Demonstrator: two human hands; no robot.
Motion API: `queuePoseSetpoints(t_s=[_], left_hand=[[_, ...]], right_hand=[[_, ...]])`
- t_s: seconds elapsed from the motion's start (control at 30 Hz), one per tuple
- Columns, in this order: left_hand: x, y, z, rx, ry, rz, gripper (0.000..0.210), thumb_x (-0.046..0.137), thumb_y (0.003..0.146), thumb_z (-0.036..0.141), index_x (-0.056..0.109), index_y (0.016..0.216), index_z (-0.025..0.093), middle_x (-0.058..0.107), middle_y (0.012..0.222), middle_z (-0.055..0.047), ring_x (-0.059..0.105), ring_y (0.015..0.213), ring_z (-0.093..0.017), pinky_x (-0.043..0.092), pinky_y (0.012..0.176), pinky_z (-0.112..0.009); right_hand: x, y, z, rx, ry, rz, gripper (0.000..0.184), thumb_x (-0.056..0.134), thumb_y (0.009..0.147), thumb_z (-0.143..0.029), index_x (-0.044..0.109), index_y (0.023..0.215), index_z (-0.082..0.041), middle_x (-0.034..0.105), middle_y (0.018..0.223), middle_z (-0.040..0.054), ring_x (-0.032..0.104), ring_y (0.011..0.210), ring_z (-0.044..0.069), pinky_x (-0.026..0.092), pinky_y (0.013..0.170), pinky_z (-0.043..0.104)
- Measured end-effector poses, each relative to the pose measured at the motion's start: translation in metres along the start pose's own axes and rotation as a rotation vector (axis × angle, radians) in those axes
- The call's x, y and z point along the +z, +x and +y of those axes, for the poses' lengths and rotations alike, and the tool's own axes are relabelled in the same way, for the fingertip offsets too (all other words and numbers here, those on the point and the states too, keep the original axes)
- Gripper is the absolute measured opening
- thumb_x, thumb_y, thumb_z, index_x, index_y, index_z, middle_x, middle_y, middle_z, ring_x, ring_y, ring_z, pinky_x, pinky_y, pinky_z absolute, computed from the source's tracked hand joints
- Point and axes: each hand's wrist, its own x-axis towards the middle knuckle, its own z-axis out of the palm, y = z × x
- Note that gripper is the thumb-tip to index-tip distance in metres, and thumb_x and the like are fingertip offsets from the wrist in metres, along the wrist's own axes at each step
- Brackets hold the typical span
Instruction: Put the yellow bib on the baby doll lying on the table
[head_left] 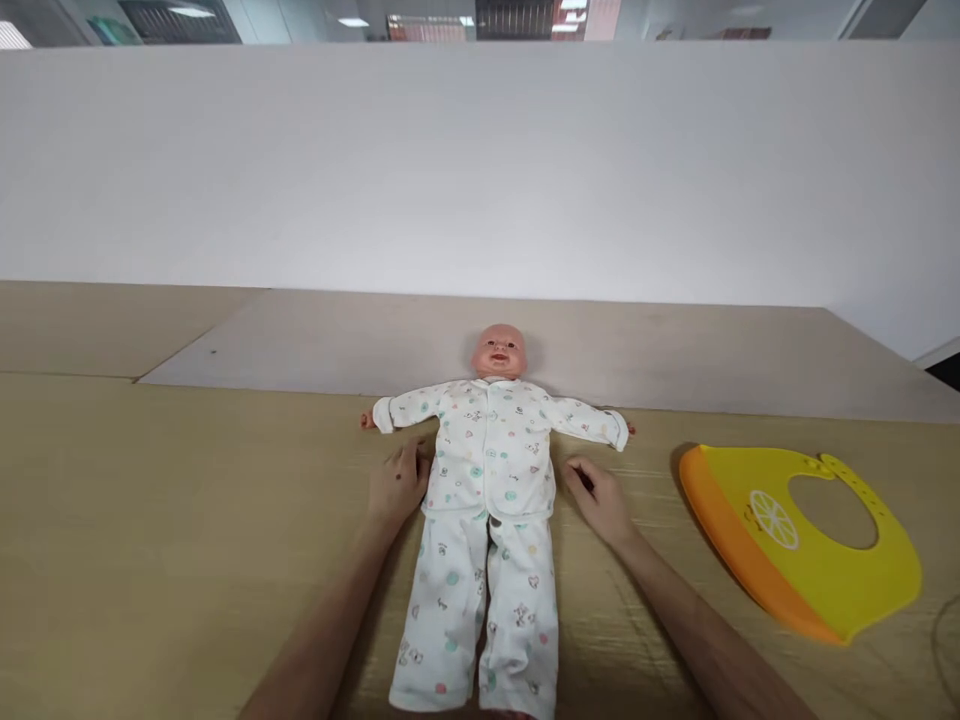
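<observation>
The doll's (487, 500) feet are cut off by the near edge. Both of the person's arms run off that edge too. A thin dark cord (946, 640) at the right edge is cut off. The rooms (480, 18) far behind the white wall (480, 160) are too blurry to make out.

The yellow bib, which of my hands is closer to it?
Right. Your right hand lies between the doll and the yellow bib, apart from the bib; your left hand is beyond the doll.
</observation>
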Motion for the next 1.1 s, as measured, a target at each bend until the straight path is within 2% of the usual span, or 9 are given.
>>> queuePoseSetpoints(t_s=[0.13,0.3,0.47,0.57,0.87,1.03,1.1], left_hand=[[0.003,0.001,-0.003,-0.001,0.022,-0.008,0.039,0.044,0.09,0.021,0.054,0.126,0.01,0.073,0.087,-0.01,0.07,0.083,-0.027,0.049,0.064,-0.032],[0.001,0.002,-0.001,-0.023,0.043,-0.027,0.038,0.046,0.091,0.022,0.056,0.126,0.012,0.074,0.093,-0.011,0.071,0.086,-0.027,0.048,0.065,-0.031],[-0.01,0.003,0.011,-0.075,0.118,-0.161,0.037,0.042,0.095,0.022,0.058,0.128,0.015,0.075,0.106,-0.012,0.071,0.089,-0.027,0.046,0.066,-0.032],[-0.013,0.008,0.016,-0.082,0.158,-0.193,0.035,0.039,0.097,0.025,0.063,0.122,0.017,0.075,0.108,-0.011,0.07,0.091,-0.028,0.045,0.068,-0.032],[-0.01,0.029,0.015,-0.067,0.182,-0.184,0.037,0.038,0.097,0.029,0.066,0.119,0.021,0.075,0.101,-0.011,0.069,0.091,-0.028,0.045,0.07,-0.032],[-0.014,0.031,0.017,-0.093,0.176,-0.198,0.035,0.036,0.097,0.03,0.068,0.11,0.021,0.075,0.101,-0.011,0.069,0.091,-0.028,0.045,0.069,-0.032],[-0.015,0.03,0.018,-0.093,0.166,-0.198,0.037,0.035,0.098,0.031,0.067,0.113,0.021,0.074,0.103,-0.011,0.069,0.092,-0.029,0.045,0.069,-0.032]], right_hand=[[0.0,-0.001,-0.003,-0.012,-0.055,-0.083,0.029,0.043,0.096,-0.039,0.056,0.08,-0.019,0.059,0.071,0.0004,0.054,0.066,0.015,0.04,0.065,0.027],[-0.001,0.001,-0.008,-0.054,-0.149,-0.131,0.028,0.042,0.095,-0.034,0.058,0.079,-0.018,0.064,0.075,0.0027,0.058,0.071,0.016,0.04,0.068,0.027],[-0.003,0.005,-0.009,0.04,-0.147,-0.065,0.031,0.043,0.094,-0.038,0.061,0.078,-0.018,0.064,0.072,0.0022,0.056,0.066,0.015,0.039,0.066,0.026],[-0.002,0.006,-0.007,0.053,-0.143,-0.055,0.032,0.043,0.093,-0.038,0.062,0.077,-0.019,0.064,0.071,0.0018,0.055,0.065,0.015,0.038,0.065,0.026],[0.008,0.032,-0.008,0.165,-0.435,0.043,0.03,0.045,0.09,-0.031,0.068,0.078,-0.018,0.07,0.073,0.0046,0.058,0.066,0.016,0.029,0.061,0.025],[0.008,0.038,-0.008,0.144,-0.511,0.063,0.038,0.04,0.096,-0.034,0.072,0.084,-0.018,0.073,0.077,0.0062,0.062,0.07,0.018,0.03,0.063,0.026],[0.008,0.037,-0.009,0.128,-0.531,0.053,0.041,0.038,0.098,-0.036,0.073,0.087,-0.018,0.074,0.079,0.0068,0.063,0.072,0.018,0.031,0.064,0.026]])
